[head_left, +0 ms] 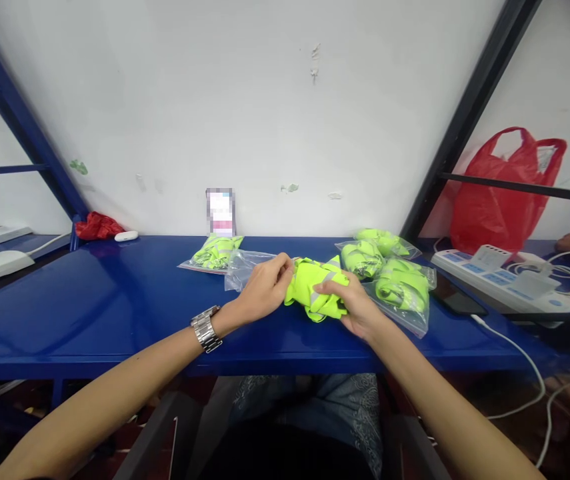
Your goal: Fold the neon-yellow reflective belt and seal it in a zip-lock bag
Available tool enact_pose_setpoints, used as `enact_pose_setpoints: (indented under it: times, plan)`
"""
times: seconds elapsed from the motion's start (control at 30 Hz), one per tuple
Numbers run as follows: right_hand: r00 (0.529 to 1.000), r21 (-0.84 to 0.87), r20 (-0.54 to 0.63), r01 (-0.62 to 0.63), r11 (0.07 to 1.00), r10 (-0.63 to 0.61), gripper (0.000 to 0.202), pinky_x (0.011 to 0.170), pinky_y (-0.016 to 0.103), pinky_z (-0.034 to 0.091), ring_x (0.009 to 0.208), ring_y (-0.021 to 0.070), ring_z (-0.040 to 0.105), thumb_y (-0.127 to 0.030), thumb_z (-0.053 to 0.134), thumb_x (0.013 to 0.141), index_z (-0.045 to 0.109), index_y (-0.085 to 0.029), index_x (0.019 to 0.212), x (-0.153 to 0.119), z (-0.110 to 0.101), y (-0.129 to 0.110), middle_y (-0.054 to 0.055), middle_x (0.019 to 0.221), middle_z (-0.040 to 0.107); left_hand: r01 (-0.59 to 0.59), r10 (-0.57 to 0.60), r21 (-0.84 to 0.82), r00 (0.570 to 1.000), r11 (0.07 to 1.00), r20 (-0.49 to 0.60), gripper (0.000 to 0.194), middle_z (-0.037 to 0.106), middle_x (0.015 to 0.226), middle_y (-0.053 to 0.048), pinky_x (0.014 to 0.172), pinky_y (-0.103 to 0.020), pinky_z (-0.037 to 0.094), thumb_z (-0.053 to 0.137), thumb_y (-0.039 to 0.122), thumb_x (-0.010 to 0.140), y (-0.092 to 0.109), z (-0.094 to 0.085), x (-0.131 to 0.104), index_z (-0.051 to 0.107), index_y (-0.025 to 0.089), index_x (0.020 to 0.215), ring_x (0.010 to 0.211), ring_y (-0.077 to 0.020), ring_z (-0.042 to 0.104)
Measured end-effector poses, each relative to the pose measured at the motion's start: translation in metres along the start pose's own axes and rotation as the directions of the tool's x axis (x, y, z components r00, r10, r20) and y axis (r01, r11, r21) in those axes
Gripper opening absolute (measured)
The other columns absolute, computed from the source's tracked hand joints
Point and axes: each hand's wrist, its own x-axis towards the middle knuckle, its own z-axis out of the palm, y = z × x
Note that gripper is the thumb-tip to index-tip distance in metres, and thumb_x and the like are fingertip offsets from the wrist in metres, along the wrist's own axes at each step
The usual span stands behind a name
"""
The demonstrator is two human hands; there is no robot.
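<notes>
My right hand (357,307) grips a folded neon-yellow safety vest (317,288) with grey reflective strips, thumb on top of it. Closed in a pinch, my left hand (267,285) holds the vest's left edge; the fingertips are partly hidden. Behind that hand, a clear plastic bag (247,267) lies on the blue table (129,307). To the right rest several bagged vests, one bagged vest (402,287) being nearest to my right hand. Another bagged vest (217,252) lies at the back, left of the clear bag.
A phone (221,212) with a lit screen leans on the wall. At the back left are a red plastic bundle (97,226) and a white case (126,236). On the right are a dark phone (457,297) on a cable, a power strip (509,280) and a red bag (505,193).
</notes>
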Motion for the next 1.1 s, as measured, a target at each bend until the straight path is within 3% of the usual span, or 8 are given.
enact_pose_setpoints:
  times: [0.23, 0.37, 0.47, 0.6, 0.7, 0.77, 0.87, 1.1]
  plan:
    - [0.991, -0.052, -0.09, 0.097, 0.994, -0.101, 0.041, 0.06, 0.029, 0.052, 0.063, 0.0175, 0.064, -0.013, 0.078, 0.05, 0.067, -0.016, 0.089, 0.009, 0.007, 0.008, 0.0, 0.074, 0.071, -0.07, 0.043, 0.273, 0.994, 0.959, 0.103, 0.015, 0.053, 0.067, 0.0, 0.057, -0.03, 0.03, 0.034, 0.024, 0.096, 0.007, 0.004, 0.0, 0.046, 0.019, 0.087, 0.057, -0.0144, 0.045]
    - [0.992, -0.002, -0.123, 0.016, 1.0, -0.016, 0.034, 0.057, 0.031, 0.053, 0.06, 0.0194, 0.064, -0.013, 0.08, 0.048, 0.065, -0.015, 0.078, 0.016, 0.003, 0.006, 0.001, 0.069, 0.07, -0.15, 0.063, 0.279, 0.953, 0.949, 0.297, 0.019, 0.061, 0.08, -0.005, 0.062, -0.03, 0.039, 0.037, 0.017, 0.092, 0.002, -0.014, 0.003, 0.053, 0.017, 0.1, 0.065, -0.0158, 0.053]
    - [0.996, 0.016, -0.076, -0.039, 0.999, 0.04, 0.03, 0.058, 0.032, 0.055, 0.063, 0.0208, 0.066, -0.013, 0.079, 0.05, 0.064, -0.014, 0.077, 0.019, 0.0, 0.004, 0.004, 0.073, 0.071, -0.325, 0.165, 0.331, 0.887, 0.886, 0.43, 0.026, 0.059, 0.114, -0.014, 0.076, -0.035, 0.044, 0.042, 0.017, 0.091, -0.009, -0.034, 0.007, 0.057, 0.017, 0.112, 0.089, -0.0215, 0.058]
    - [0.998, 0.066, 0.018, -0.063, 0.996, 0.062, 0.03, 0.064, 0.034, 0.058, 0.069, 0.0216, 0.069, -0.011, 0.077, 0.054, 0.066, -0.014, 0.082, 0.02, -0.002, 0.003, 0.006, 0.08, 0.073, -0.432, 0.232, 0.414, 0.862, 0.801, 0.452, 0.044, 0.038, 0.145, -0.015, 0.098, -0.05, 0.039, 0.07, 0.033, 0.08, -0.025, -0.051, 0.016, 0.055, 0.025, 0.121, 0.128, -0.0371, 0.041]
    - [0.995, 0.085, 0.072, -0.068, 0.994, 0.062, 0.03, 0.065, 0.036, 0.059, 0.071, 0.0229, 0.069, -0.013, 0.077, 0.056, 0.067, -0.014, 0.084, 0.02, -0.002, 0.002, 0.007, 0.082, 0.074, -0.376, 0.184, 0.31, 0.843, 0.873, 0.506, 0.058, 0.047, 0.138, -0.014, 0.092, -0.045, 0.043, 0.073, 0.048, 0.076, -0.033, -0.049, 0.019, 0.049, 0.026, 0.124, 0.116, -0.033, 0.052]
    - [0.995, 0.076, 0.087, -0.065, 0.995, 0.058, 0.029, 0.064, 0.035, 0.059, 0.071, 0.023, 0.07, -0.013, 0.077, 0.057, 0.068, -0.013, 0.084, 0.02, -0.003, 0.001, 0.007, 0.082, 0.074, -0.274, 0.128, 0.242, 0.864, 0.931, 0.487, 0.073, 0.055, 0.126, -0.014, 0.082, -0.039, 0.047, 0.071, 0.056, 0.075, -0.037, -0.04, 0.018, 0.04, 0.023, 0.131, 0.102, -0.0292, 0.059]
    - [0.993, 0.069, 0.11, -0.052, 0.996, 0.044, 0.028, 0.065, 0.033, 0.059, 0.07, 0.0219, 0.07, -0.014, 0.077, 0.058, 0.069, -0.013, 0.085, 0.02, -0.003, 0.0, 0.007, 0.082, 0.074, -0.204, 0.101, 0.204, 0.9, 0.958, 0.424, 0.095, 0.056, 0.119, -0.016, 0.079, -0.04, 0.047, 0.074, 0.065, 0.066, -0.042, -0.023, 0.015, 0.032, 0.018, 0.137, 0.101, -0.0309, 0.059]
    - [0.995, 0.023, 0.082, -0.066, 0.998, 0.064, 0.029, 0.062, 0.033, 0.059, 0.066, 0.0214, 0.069, -0.014, 0.078, 0.057, 0.068, -0.014, 0.084, 0.021, -0.003, -0.003, 0.006, 0.079, 0.073, -0.175, 0.102, 0.155, 0.914, 0.972, 0.393, 0.087, 0.059, 0.108, -0.011, 0.071, -0.036, 0.045, 0.075, 0.066, 0.062, -0.047, -0.007, 0.017, 0.042, 0.017, 0.126, 0.094, -0.0292, 0.06]
